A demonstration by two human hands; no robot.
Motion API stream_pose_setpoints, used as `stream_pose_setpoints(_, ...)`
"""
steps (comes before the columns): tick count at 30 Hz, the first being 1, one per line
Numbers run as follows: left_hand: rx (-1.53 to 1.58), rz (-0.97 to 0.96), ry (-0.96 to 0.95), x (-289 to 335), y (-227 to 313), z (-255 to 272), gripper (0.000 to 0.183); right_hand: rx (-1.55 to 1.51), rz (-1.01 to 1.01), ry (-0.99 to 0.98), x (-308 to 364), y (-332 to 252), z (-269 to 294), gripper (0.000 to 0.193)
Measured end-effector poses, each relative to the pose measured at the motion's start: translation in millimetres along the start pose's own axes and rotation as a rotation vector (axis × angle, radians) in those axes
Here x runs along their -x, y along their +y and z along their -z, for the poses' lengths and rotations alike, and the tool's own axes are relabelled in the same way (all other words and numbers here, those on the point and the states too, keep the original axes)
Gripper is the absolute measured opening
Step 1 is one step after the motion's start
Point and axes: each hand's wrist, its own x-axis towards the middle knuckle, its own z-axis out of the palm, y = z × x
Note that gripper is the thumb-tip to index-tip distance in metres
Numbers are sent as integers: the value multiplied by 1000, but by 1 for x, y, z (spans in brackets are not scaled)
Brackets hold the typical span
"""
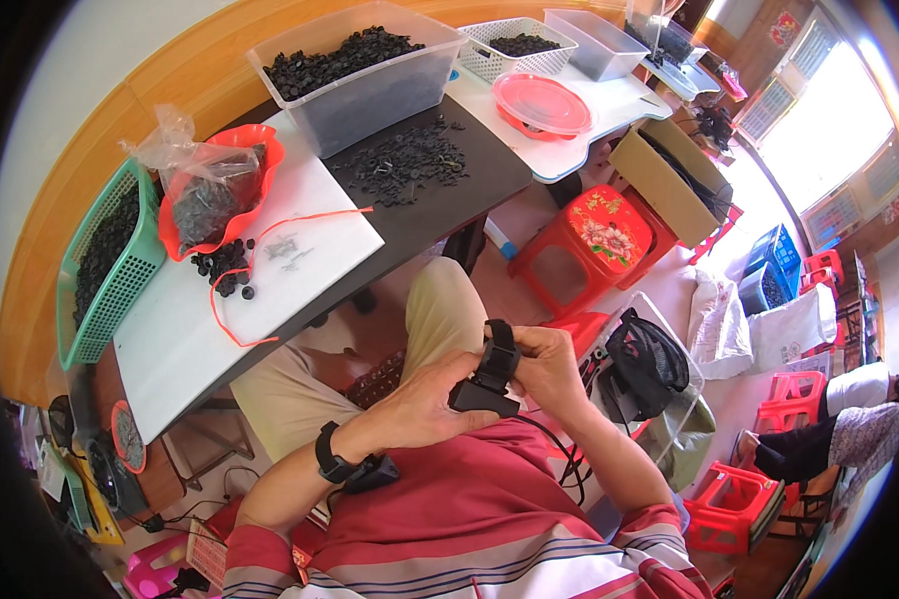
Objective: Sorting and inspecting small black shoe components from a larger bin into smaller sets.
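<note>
In front of my chest I hold a black strap with a small box-shaped device (485,395) on it; the strap is bent into a loop at the top. My left hand (422,401) is closed around the box from the left, fingers partly hidden behind it. On the other side, my right hand (549,371) pinches the strap near its loop. A similar black wrist strap (330,454) with a box sits around my left wrist. A dark cable (559,439) runs beside my right forearm.
Ahead, a table holds a clear bin (380,105) of black parts, a loose pile (410,165), a red bowl (268,170) with a bag, and a green basket (135,265). Rightward stand a red stool (594,235), a cardboard box (659,180) and a black mesh bag (647,361). Another person (819,439) is far right.
</note>
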Motion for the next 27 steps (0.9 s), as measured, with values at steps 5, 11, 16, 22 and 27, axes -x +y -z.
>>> stream_pose_setpoints(5, -118, -20, 62, -1, 2, 6, 52, -183, 92, 74, -10, 11, -17, 24)
stream_pose_setpoints(11, -130, -155, 183, 2, -7, 1, 63, -226, 120, 58, -18, 17, -24, 25)
stream_pose_setpoints(16, -159, -53, 233, -2, -14, 5, 52, -68, 147, -70, -29, 15, -26, 31)
stream_pose_setpoints(22, -128, -45, 234, -1, -22, 4, 44, -319, 226, 5, -30, 3, -40, 40)
stream_pose_setpoints(27, 11, -15, 341, -4, -28, -1, 46, -335, 219, -13, -48, 42, -41, 38)
